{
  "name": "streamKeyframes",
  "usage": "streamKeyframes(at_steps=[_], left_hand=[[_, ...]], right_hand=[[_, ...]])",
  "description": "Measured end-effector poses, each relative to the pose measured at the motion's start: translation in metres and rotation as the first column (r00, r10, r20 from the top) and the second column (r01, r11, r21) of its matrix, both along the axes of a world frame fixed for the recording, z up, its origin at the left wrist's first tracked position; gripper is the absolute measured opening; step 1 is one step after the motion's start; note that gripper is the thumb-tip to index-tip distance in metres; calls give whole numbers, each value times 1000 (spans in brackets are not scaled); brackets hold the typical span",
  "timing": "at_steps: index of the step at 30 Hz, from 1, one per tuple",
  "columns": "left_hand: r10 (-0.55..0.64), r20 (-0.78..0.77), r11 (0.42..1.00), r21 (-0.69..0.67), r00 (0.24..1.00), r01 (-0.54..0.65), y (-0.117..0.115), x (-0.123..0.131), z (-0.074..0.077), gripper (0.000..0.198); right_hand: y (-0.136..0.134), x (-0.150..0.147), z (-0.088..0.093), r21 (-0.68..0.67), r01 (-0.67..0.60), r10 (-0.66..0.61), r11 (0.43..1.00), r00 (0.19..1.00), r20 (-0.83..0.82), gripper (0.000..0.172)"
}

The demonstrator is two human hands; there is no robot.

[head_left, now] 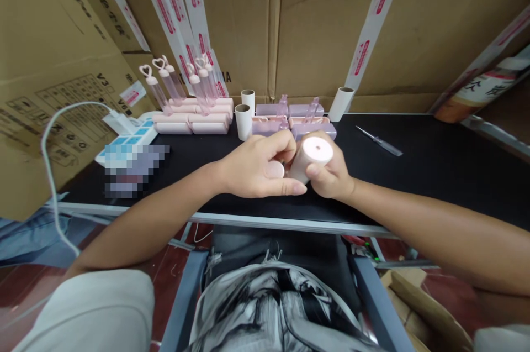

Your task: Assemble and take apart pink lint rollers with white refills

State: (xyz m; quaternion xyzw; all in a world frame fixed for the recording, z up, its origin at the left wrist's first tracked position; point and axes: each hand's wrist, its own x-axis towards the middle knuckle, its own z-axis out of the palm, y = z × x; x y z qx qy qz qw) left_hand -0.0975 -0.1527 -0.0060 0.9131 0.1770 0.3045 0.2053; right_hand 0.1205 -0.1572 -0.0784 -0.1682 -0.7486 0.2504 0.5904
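Note:
Above the front part of the black table, my right hand (337, 172) is wrapped round a pale pink cylinder (304, 163), whose round end with a small central hole faces up. Close beside it, my left hand (259, 167) is closed on a small pale pink round-ended piece (275, 169); its inner part is hidden by the fingers. The thumb of my left hand reaches to the cylinder's lower side. Just behind both hands lie translucent purple pieces (314, 131) and pink parts, partly covered by my fingers.
At the back left, tubes with heart-shaped tops (194, 81) stand among pink cylinders (210, 124). White open tubes (243, 122) stand nearby, another (342, 104) farther right. A clear-handled screwdriver (380, 141) lies right. A power strip (132, 139), cardboard boxes (314, 26) and a bottle (482, 89) border the table.

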Motion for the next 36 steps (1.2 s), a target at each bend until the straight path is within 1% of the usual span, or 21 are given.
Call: streamKeyframes(at_steps=[3,5,6,7,9,10,12,13,15,18,19,21,22,24,26,27,28,30,31,33,36], left_hand=[[18,-87,995,99,996,-10,-7,1,-6,51],[44,-195,973,230,980,2,-14,2,-13,42],[72,-257,948,317,964,13,-18,4,-17,38],[112,-311,911,411,944,27,-22,5,-21,35],[211,-379,813,579,901,53,-31,9,-31,31],[250,-396,767,637,884,69,-35,11,-36,30],[297,-408,706,702,863,89,-41,16,-45,27],[311,-409,691,717,858,91,-43,17,-49,27],[326,-403,680,728,855,84,-46,21,-55,28],[342,-386,683,728,857,55,-46,23,-59,27],[334,-367,683,729,868,46,-45,23,-60,29],[278,-276,696,718,920,5,-38,19,-58,34],[236,-198,715,699,951,-32,-32,17,-55,36],[168,-10,780,613,986,-127,-19,10,-49,35],[165,131,844,495,978,-208,-3,3,-42,28],[154,171,865,452,973,-217,4,0,-39,28],[141,182,888,411,973,-206,11,-2,-37,33],[79,167,928,349,983,-134,21,-4,-36,43],[43,154,942,322,987,-91,24,-4,-37,44],[-30,148,958,286,989,-14,28,-4,-41,38],[-86,175,963,266,981,37,31,-2,-45,36]], right_hand=[[2,1,6,-154,29,-43,988,995,-85,51],[4,6,9,-237,-4,-20,972,995,-98,54],[6,9,11,-267,-31,4,963,995,-100,54],[8,13,12,-290,-51,25,956,995,-95,53],[12,21,14,-319,-60,43,946,997,-62,53],[13,24,15,-327,-52,42,944,998,-37,53],[14,28,17,-325,-38,40,945,999,1,52],[13,29,18,-314,-39,44,949,999,10,51],[12,31,21,-265,-38,49,963,998,34,49],[10,32,27,-139,3,20,990,986,165,47],[10,33,29,-98,20,3,995,974,227,46],[11,35,31,-32,51,-37,998,937,347,45],[12,36,32,-9,65,-56,998,917,395,43],[15,38,31,18,89,-87,996,884,459,42],[16,39,29,27,91,-92,995,868,489,43],[17,39,28,25,83,-85,996,863,498,43],[17,39,28,22,71,-72,997,858,508,42],[17,38,28,11,33,-34,999,846,532,40],[17,38,28,3,13,-12,1000,841,541,38],[16,36,29,-21,-22,29,1000,833,552,35],[16,36,29,-65,-48,76,997,831,551,34]])
